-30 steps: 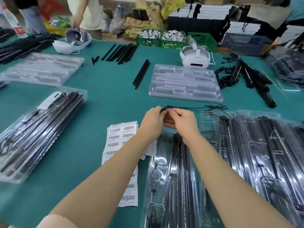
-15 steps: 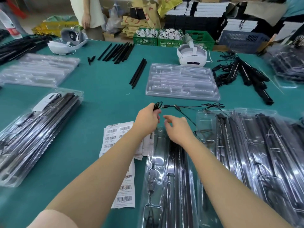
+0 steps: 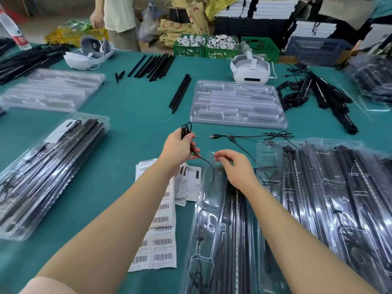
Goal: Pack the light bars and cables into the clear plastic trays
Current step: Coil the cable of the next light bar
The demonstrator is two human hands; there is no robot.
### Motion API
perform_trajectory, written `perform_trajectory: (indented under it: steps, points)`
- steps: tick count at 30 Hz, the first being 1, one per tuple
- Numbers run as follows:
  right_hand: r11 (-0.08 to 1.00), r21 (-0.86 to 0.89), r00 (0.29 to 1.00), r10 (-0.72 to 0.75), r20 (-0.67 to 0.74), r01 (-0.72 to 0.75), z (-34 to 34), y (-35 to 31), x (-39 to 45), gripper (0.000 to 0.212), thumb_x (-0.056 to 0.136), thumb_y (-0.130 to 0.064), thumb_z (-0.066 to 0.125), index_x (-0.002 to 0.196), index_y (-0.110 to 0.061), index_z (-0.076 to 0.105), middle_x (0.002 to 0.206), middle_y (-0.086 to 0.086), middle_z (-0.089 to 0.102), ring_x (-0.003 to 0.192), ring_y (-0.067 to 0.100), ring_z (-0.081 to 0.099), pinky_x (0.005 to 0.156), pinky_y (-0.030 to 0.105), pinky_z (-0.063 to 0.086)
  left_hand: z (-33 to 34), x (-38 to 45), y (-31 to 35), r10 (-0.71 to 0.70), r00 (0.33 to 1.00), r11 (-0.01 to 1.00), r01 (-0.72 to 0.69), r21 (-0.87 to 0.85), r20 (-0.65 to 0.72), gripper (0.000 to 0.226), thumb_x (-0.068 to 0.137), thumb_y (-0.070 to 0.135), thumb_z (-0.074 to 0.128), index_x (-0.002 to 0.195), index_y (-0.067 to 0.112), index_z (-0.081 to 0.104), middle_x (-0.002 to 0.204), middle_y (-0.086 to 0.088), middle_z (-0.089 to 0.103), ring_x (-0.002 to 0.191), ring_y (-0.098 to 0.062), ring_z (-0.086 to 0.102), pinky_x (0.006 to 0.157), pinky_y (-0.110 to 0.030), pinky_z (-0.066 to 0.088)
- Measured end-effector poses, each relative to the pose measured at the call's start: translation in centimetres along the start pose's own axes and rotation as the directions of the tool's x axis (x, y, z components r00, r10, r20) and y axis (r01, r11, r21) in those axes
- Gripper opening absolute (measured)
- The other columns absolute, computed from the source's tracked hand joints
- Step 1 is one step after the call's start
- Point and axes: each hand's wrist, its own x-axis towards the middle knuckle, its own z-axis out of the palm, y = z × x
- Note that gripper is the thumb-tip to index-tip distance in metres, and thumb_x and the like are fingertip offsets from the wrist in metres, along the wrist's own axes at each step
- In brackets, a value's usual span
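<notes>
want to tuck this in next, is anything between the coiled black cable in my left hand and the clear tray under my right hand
Nothing visible blocks it. The left hand grips the coiled black cable just beyond the clear plastic tray, whose near end pocket looks free. The right hand hovers over that end.

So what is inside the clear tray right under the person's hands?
The tray holds black light bars lengthwise and an inline controller on a cable rising to the left hand. The right forearm hides part.
</notes>
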Motion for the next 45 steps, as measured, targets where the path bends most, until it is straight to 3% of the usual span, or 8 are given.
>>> perform_trajectory:
  steps: [11, 18, 22, 27, 31, 35, 41, 45]
  points:
    - [0.859, -0.478, 0.98, -0.198, 0.024, 0.185, 1.7, 1.5, -0.1, 0.036, 0.104, -0.014, 0.047, 0.131, -0.032, 0.063, 0.107, -0.009, 0.065, 0.103, 0.015, 0.035, 0.085, 0.031, 0.025, -3.4, -4.3, -0.2, 0.305, 0.943, 0.559, -0.292, 0.776, 0.134, 0.017, 0.105, 0.013, 0.04, 0.102, 0.008, 0.056, 0.086, -0.007, 0.065, 0.077, -0.031, 0.06, 0.068, -0.045, 0.05]
    - [0.724, -0.636, 0.886, -0.444, -0.133, 0.268, 2.1, 0.0, -1.4, 0.031, 0.087, 0.004, 0.067, 0.112, -0.013, 0.074, 0.11, 0.008, 0.065, 0.101, 0.032, 0.056, 0.087, 0.044, 0.046, -5.5, -5.3, 0.3, 0.292, 0.953, 0.706, -0.269, 0.655, 0.076, 0.02, 0.107, 0.018, 0.038, 0.098, 0.019, 0.055, 0.078, -0.005, 0.068, 0.075, -0.026, 0.065, 0.055, -0.03, 0.047]
    - [0.905, -0.307, 0.952, -0.248, 0.177, 0.293, 2.5, -4.0, -1.8, 0.029, 0.104, -0.029, 0.05, 0.125, -0.024, 0.068, 0.122, -0.006, 0.068, 0.099, 0.009, 0.058, 0.09, 0.031, 0.048, -5.6, -5.3, 0.2, 0.315, 0.946, 0.761, -0.299, 0.576, 0.076, 0.019, 0.106, 0.016, 0.04, 0.094, 0.017, 0.055, 0.078, -0.012, 0.068, 0.067, -0.018, 0.065, 0.052, -0.021, 0.045]
    - [0.936, -0.271, 0.913, -0.105, 0.393, 0.225, 3.8, -6.1, -2.3, 0.025, 0.101, -0.028, 0.056, 0.119, -0.02, 0.071, 0.105, -0.008, 0.072, 0.079, 0.005, 0.051, 0.074, 0.024, 0.039, -5.8, -4.8, 0.1, 0.364, 0.928, 0.74, -0.337, 0.582, 0.075, 0.018, 0.104, 0.014, 0.04, 0.094, 0.018, 0.055, 0.077, -0.003, 0.062, 0.053, -0.002, 0.057, 0.053, -0.013, 0.044]
    - [0.99, -0.127, 0.935, -0.007, 0.356, 0.055, 3.9, -6.3, -2.3, 0.018, 0.099, -0.027, 0.061, 0.085, -0.022, 0.071, 0.064, -0.011, 0.058, 0.053, 0.003, 0.043, 0.055, 0.023, 0.035, -5.7, -5.0, -0.1, 0.32, 0.869, 0.264, -0.464, 0.846, 0.376, 0.023, 0.095, 0.002, 0.046, 0.11, 0.017, 0.054, 0.101, 0.002, 0.056, 0.093, -0.021, 0.057, 0.075, -0.037, 0.049]
    - [0.995, 0.071, 0.931, 0.043, 0.363, -0.074, 3.4, -6.2, -2.8, 0.019, 0.098, -0.021, 0.064, 0.094, -0.006, 0.074, 0.089, 0.015, 0.072, 0.077, 0.022, 0.06, 0.079, 0.043, 0.051, -4.7, -5.5, -1.0, 0.252, 0.795, -0.141, -0.534, 0.834, 0.552, 0.025, 0.088, 0.004, 0.049, 0.108, 0.018, 0.047, 0.102, -0.001, 0.055, 0.098, -0.022, 0.045, 0.068, -0.031, 0.034]
    - [0.997, 0.068, 0.912, 0.011, 0.411, -0.043, 2.1, -5.4, -3.1, 0.034, 0.094, 0.005, 0.052, 0.111, -0.018, 0.07, 0.089, -0.014, 0.075, 0.083, 0.009, 0.066, 0.08, 0.029, 0.047, -4.5, -6.0, -2.6, 0.325, 0.724, -0.251, -0.554, 0.794, 0.608, 0.021, 0.092, 0.017, 0.04, 0.112, 0.015, 0.046, 0.101, -0.004, 0.052, 0.088, -0.024, 0.036, 0.075, -0.034, 0.025]
    - [0.994, 0.099, 0.915, 0.012, 0.404, -0.056, 1.8, -5.2, -3.2, 0.05, 0.094, 0.008, 0.047, 0.131, -0.023, 0.061, 0.106, -0.007, 0.076, 0.109, 0.036, 0.063, 0.102, 0.051, 0.045, -4.6, -6.0, -2.9, 0.324, 0.709, -0.305, -0.549, 0.778, 0.627, 0.024, 0.09, 0.012, 0.038, 0.112, 0.012, 0.049, 0.097, -0.006, 0.052, 0.088, -0.027, 0.038, 0.088, -0.039, 0.035]
